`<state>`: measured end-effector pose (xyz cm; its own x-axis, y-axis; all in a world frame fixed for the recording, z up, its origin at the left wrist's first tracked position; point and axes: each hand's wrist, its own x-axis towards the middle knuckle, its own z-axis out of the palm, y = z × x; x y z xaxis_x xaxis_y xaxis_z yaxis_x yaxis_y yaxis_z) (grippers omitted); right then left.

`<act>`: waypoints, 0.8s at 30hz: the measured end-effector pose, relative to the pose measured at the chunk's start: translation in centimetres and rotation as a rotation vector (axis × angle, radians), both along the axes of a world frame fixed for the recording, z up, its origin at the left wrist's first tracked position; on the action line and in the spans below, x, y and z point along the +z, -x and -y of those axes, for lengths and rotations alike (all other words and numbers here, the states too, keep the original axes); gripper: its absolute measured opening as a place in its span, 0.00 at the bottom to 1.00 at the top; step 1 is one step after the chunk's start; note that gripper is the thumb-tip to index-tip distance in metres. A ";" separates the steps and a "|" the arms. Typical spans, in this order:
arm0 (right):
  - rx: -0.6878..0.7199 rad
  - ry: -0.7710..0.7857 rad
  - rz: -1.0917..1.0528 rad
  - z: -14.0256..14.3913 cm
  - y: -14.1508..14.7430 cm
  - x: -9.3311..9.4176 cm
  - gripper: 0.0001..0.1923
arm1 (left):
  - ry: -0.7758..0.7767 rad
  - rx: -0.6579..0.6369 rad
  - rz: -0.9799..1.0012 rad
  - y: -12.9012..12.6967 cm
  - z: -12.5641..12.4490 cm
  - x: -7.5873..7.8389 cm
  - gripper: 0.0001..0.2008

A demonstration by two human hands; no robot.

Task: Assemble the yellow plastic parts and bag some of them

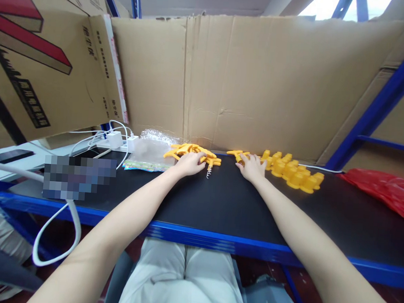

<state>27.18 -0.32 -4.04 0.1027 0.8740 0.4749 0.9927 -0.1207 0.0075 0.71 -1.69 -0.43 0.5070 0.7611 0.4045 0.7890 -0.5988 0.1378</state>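
Observation:
My left hand [190,164] is at the right front of a pile of yellow plastic handles [191,149]. Its fingers are curled at a yellow-handled corkscrew [209,171], whose metal spiral points toward me. A little to the right, my right hand [254,169] has its fingers closed around a small yellow plastic piece, mostly covered by the fingers. Just behind those fingers lies another yellow handle [237,152]. Yellow cup-shaped pieces [293,172] stand upside down in rows right of my right hand.
A clear plastic bag [149,155] lies left of the pile. Further left are white chargers and cables [114,140]. A red plastic bag [386,190] is at the right. Cardboard [262,86] walls the back; a blue rail [216,238] edges the black tabletop [215,203].

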 end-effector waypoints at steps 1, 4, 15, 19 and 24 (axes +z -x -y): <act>-0.037 0.026 -0.044 -0.1 -0.1 0.0 0.28 | 0.000 -0.002 0.000 0.0 0.0 0.0 0.19; -0.117 0.085 -0.144 -0.4 -0.4 -0.1 0.38 | 0.000 -0.004 -0.003 -0.1 0.1 0.0 0.19; 0.001 0.091 -0.178 -1.5 -1.1 -0.4 0.35 | 0.000 -0.011 0.003 -0.1 0.0 0.0 0.18; 0.025 0.089 -0.202 -1.6 -1.2 -0.6 0.33 | 0.012 -0.015 0.008 -0.1 0.1 0.0 0.18; 0.036 0.106 -0.174 -1.5 -1.0 -0.4 0.34 | 0.010 -0.052 0.021 -0.1 0.0 -0.1 0.17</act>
